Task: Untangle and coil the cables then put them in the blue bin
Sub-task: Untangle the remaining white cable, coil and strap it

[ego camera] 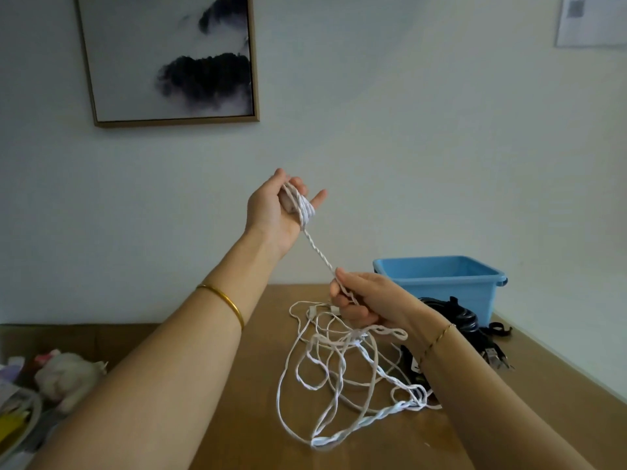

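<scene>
My left hand is raised above the table, and several turns of a white twisted cable are wound around its fingers. From that small coil a taut stretch of the cable runs down to my right hand, which pinches it between thumb and fingers. Below my right hand the white cable lies in a loose tangle on the wooden table. A black cable bundle lies partly hidden behind my right wrist. The blue bin stands at the back right of the table.
A framed picture hangs on the wall behind. A plush toy and other clutter lie off the table's left side. A small black strap lies beside the bin. The table's right edge runs diagonally near the bin.
</scene>
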`<state>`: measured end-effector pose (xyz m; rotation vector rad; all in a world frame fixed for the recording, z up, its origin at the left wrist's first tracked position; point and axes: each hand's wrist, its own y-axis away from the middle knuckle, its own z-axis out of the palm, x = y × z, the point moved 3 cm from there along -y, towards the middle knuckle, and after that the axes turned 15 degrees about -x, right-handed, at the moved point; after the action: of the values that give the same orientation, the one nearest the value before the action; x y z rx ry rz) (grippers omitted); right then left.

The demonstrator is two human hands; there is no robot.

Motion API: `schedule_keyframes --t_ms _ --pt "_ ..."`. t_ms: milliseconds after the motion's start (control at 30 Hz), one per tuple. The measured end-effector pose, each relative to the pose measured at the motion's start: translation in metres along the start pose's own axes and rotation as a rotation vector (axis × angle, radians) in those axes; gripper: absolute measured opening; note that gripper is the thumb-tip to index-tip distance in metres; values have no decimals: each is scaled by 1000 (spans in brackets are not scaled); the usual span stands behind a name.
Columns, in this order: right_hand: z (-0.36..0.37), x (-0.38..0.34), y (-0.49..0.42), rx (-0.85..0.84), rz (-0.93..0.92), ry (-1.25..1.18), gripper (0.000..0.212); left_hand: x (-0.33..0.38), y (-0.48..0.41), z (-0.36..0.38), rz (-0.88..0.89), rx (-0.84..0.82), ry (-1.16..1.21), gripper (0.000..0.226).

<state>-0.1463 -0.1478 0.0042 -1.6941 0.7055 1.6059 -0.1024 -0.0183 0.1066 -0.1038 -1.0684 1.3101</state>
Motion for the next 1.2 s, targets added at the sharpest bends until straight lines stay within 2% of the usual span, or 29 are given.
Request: schedule_keyframes --t_ms 133,233,300,367,467,533,667,733,800,867,933,1000,1067,1133,1200 --pt "3 -10 8 -52 -56 42 20 -3 0 -18 12 77 -537 26" --pt "7 -14 10 -51 -18 119 6 -6 4 -21 76 61 -1060 21" --pt "8 -16 13 -58 6 147 5 -9 6 -15 137 -33 -1342 16" --pt "7 -20 17 -62 -4 148 15 -15 8 -9 163 -174 -1651 15" --pt "0 -24 25 -25 -35 94 30 -26 14 -7 63 -393 -2073 18" --pt "-9 -26 29 50 -65 -11 32 -30 21 -9 -93 -492 -2082 20" --pt "-22 -23 31 22 -142 -227 22 -29 31 -10 -442 -570 -1760 27" --pt "-27 -20 31 -22 -192 -378 34 -28 35 -7 -500 -591 -1712 34" --pt "-31 -17 32 -9 -215 -491 43 -28 34 -6 -509 -608 -1795 34" --pt "-34 -14 32 37 -203 -502 28 -26 32 -8 -512 -606 -1815 26" --pt "-35 -12 29 109 -168 -407 9 -19 28 -12 -463 -587 -1891 23" --pt "-40 -9 25 210 -146 -259 24 -12 23 -17 -374 -531 -1971 31" --pt "-38 -7 22 205 -88 -125 33 -6 18 -18 -254 -441 -1988 37" --pt "-35 -6 17 197 -15 57 23 1 12 -17 -144 -315 -1968 42" --pt "-37 -5 11 327 40 337 16 9 5 -14 -86 -189 -1941 45"
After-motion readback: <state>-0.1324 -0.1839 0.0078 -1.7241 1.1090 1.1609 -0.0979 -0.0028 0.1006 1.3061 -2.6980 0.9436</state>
